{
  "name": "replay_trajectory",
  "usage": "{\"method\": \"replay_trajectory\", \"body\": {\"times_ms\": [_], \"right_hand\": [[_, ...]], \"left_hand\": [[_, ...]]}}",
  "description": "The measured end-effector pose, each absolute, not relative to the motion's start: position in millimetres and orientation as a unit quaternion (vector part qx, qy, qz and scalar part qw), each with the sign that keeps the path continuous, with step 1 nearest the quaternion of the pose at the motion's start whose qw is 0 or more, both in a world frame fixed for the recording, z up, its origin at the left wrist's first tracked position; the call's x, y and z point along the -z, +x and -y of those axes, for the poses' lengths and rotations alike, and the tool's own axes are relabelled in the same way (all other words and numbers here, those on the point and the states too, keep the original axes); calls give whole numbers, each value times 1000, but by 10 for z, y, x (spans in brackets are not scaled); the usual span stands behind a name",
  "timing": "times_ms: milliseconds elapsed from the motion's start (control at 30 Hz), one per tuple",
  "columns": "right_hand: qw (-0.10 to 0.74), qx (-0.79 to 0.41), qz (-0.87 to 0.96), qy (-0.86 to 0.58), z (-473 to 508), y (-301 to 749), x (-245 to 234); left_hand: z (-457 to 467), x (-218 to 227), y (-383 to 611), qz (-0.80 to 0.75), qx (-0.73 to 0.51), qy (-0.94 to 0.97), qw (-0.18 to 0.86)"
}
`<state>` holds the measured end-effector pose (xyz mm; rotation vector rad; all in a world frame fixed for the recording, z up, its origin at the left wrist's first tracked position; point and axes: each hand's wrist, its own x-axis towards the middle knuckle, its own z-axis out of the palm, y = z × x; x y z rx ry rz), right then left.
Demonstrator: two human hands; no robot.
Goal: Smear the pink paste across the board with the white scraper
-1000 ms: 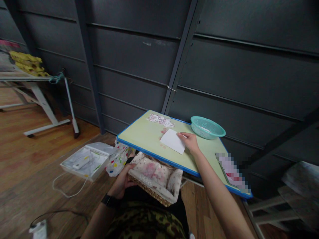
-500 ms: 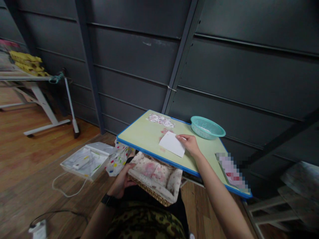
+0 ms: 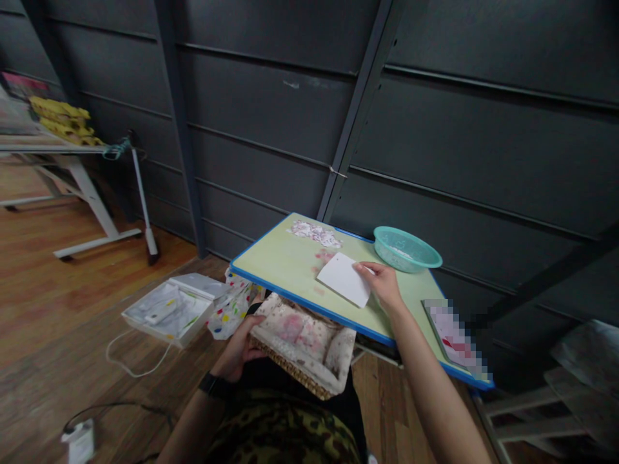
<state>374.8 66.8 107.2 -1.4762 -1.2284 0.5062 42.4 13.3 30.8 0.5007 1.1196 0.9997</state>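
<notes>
My left hand point(image 3: 240, 346) grips the left end of a cloth-lined wicker basket point(image 3: 300, 338), held over my lap under the near edge of the table. Pinkish stains show on the basket's pale lining. A white card point(image 3: 344, 278) is pinched at its right edge by my right hand point(image 3: 382, 283), low over the tabletop point(image 3: 264, 254). Reddish smudges point(image 3: 324, 256) mark the surface beside the card. Toward the far left corner lies a spread of small pale, purplish bits point(image 3: 315, 233); what they are I cannot make out.
A turquoise plastic basin point(image 3: 407, 250) stands at the table's far right. A flat pixelated item point(image 3: 454, 338) lies at the right edge. On the floor to the left sit an open white box point(image 3: 174, 309), a dotted bag point(image 3: 229, 306) and a white power strip point(image 3: 81, 441) with cords.
My right hand has shifted the white card a little to the right across the tabletop, uncovering more of the reddish smudges. The left hand keeps its hold on the basket. The view has shifted slightly.
</notes>
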Motion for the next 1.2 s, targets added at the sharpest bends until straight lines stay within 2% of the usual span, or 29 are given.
{"method": "replay_trajectory", "body": {"times_ms": [167, 567, 667, 833, 967, 1200], "right_hand": [[523, -197, 530, -638, -574, 3721, -1007], [492, -285, 573, -590, -694, 3319, -957], [511, -294, 557, -585, -727, 3356, -993], [587, -180, 510, -602, -934, 3619, -1094], [555, -124, 530, -629, -1112, 3768, -1069], [525, -98, 536, -654, -1269, 3747, -924]], "left_hand": [[-154, -296, 412, -514, -442, 226, 699], [-161, -335, 402, -524, -430, 233, 698], [-156, -344, 405, -517, -435, 229, 701], [-155, -313, 397, -521, -441, 226, 695], [-162, -297, 398, -517, -437, 230, 699], [-170, -324, 380, -521, -438, 234, 694]]}}
